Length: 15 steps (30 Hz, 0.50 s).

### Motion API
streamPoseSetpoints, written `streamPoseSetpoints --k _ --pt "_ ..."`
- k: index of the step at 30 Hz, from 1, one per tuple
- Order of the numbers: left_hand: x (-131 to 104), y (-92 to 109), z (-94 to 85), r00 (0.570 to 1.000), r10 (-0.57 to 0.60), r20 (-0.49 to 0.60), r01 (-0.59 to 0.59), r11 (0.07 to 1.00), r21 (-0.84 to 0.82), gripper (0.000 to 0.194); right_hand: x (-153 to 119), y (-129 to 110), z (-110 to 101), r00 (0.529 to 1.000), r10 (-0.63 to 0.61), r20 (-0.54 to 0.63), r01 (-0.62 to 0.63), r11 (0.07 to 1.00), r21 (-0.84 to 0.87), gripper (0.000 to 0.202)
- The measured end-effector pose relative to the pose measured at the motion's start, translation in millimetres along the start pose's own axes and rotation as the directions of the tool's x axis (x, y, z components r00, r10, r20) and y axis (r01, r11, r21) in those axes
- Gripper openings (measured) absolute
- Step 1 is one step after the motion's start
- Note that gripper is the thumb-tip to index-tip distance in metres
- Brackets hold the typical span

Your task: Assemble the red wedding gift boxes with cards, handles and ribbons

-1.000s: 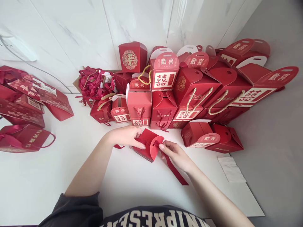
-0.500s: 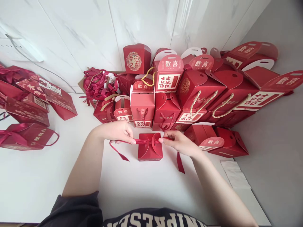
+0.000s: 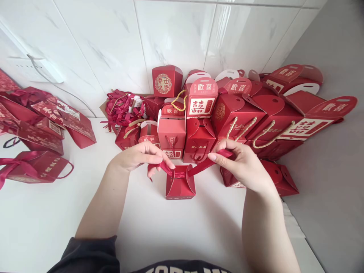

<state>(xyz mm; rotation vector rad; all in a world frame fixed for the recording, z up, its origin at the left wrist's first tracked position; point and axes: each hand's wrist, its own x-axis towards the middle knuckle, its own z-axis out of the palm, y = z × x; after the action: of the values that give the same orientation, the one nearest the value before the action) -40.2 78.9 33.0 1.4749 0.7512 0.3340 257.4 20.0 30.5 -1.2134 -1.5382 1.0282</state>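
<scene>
A small red gift box point(image 3: 181, 189) stands on the white table in front of me, its curved top flaps folded inward. A dark red ribbon point(image 3: 200, 166) threads through the flaps and leaves the box on both sides. My left hand point(image 3: 148, 156) pinches the ribbon's left part between thumb and fingers, close to the flap. Above and to the right of the box, my right hand point(image 3: 237, 161) grips the other part between thumb and curled fingers. Both ribbon lengths rise from the box to the hands.
Behind stand stacked red gift boxes point(image 3: 200, 132), some with rope handles. A heap of loose ribbons point(image 3: 125, 108) lies at the back left. More red boxes and bags point(image 3: 42, 167) sit at far left. A tiled wall point(image 3: 113, 45) and a grey wall point(image 3: 327, 159) bound the table point(image 3: 159, 227).
My right hand has risen to the right and lifted its ribbon part. My left hand has turned and also raised its side. The flaps have opened a little; the view has tilted up slightly.
</scene>
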Motion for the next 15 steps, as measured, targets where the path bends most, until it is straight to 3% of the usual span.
streamPoseSetpoints --k 3,8,11,15 --pt "3.4 1.3 7.0 0.987 0.120 -0.108 -0.126 0.990 -0.056 0.031 2.4 -4.9 5.4 0.986 -0.073 -0.150 0.093 0.987 0.132 0.028" --pt "-1.4 17.6 20.5 0.874 0.333 -0.354 -0.341 0.939 0.041 0.019 8.4 -2.9 19.8 0.955 -0.131 -0.266 0.210 0.932 0.296 0.022" --pt "1.6 24.9 34.1 0.819 0.356 -0.450 -0.374 0.926 0.052 0.019 10.7 -5.0 33.7 0.955 -0.140 -0.262 0.224 0.919 0.325 0.017" --pt "11.9 23.7 56.6 0.754 0.337 -0.564 -0.393 0.919 0.024 0.022 12.6 -6.9 51.7 0.980 -0.121 -0.158 0.171 0.918 0.357 0.016"
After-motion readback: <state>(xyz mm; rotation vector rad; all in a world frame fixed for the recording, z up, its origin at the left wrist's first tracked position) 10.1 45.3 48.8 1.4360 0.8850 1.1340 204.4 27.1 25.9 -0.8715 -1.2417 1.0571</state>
